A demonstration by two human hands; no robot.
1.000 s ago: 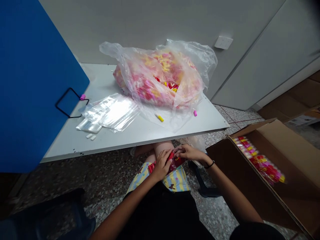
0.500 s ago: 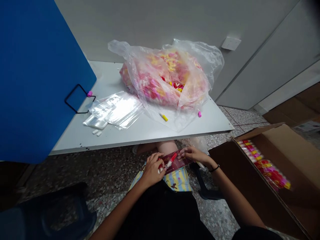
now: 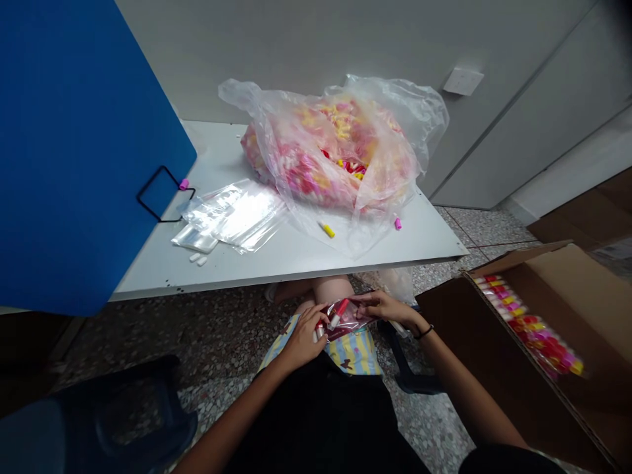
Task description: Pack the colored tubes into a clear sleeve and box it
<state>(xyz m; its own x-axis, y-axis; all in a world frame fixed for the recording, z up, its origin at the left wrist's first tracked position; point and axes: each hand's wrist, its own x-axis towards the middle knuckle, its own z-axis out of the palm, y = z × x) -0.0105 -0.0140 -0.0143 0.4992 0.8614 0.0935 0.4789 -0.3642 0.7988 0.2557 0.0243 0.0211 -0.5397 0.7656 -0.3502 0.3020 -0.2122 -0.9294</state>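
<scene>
Over my lap, my left hand (image 3: pixel 307 334) is closed around small red-and-white tubes (image 3: pixel 320 329), partly hidden by its fingers. Just right of those fingers lies another small tube with a red cap and white body (image 3: pixel 340 313). Between my hands, a shiny clear plastic bag (image 3: pixel 351 321) covers a dark red printed card. My right hand (image 3: pixel 382 308) grips the bag's right side with bent fingers; whether some fingertips are inside it I cannot tell.
A large translucent sack (image 3: pixel 291 151) of colourful tubes stands on the white table (image 3: pixel 276 266). Flat clear bags (image 3: pixel 247 214), a yellow tube (image 3: pixel 326 230) and pink caps lie nearby. An open cardboard box (image 3: pixel 494 342) with packed tubes is at right, a blue panel (image 3: pixel 89 151) at left.
The clear bag now spreads with bright glare over the dark red card between my hands. My right fingers have closed in on its side. The view has shifted slightly.
</scene>
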